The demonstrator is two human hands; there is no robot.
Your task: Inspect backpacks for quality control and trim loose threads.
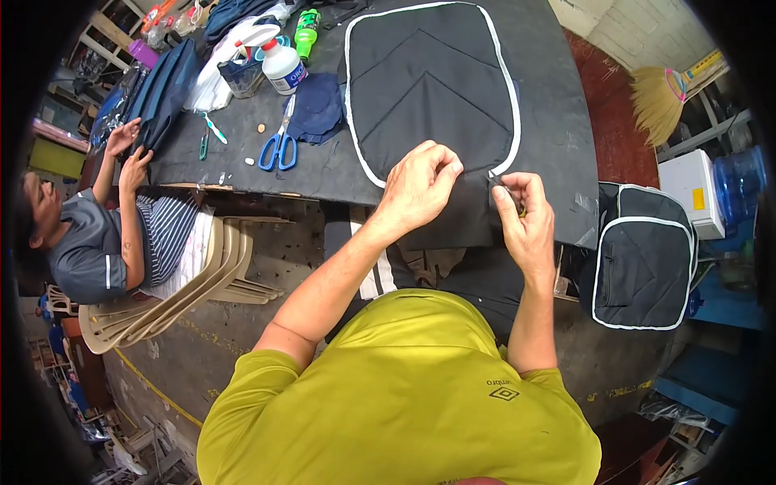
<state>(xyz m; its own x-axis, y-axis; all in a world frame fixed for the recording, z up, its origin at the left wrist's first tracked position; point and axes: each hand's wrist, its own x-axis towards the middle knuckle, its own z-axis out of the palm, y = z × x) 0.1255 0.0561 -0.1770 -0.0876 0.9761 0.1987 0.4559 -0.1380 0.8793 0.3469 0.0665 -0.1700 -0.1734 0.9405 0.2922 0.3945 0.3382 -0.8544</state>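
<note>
A black quilted fabric panel point(428, 81) with white piping along its edge lies on the dark worktable point(558, 121). My left hand point(416, 186) presses on the panel's near edge, fingers curled onto the cloth. My right hand point(525, 214) pinches a small thin tool, too small to identify, at the lower right corner of the white piping. Both hands meet at the table's near edge, just in front of my yellow-green shirt.
Blue-handled scissors point(279, 149), a dark blue fabric scrap point(315, 109), a white glue bottle point(284, 66) and a green bottle point(306, 32) lie at the table's left. A seated person point(105, 234) handles blue fabric there. A finished black bag point(643, 259) and a broom point(659, 101) stand right.
</note>
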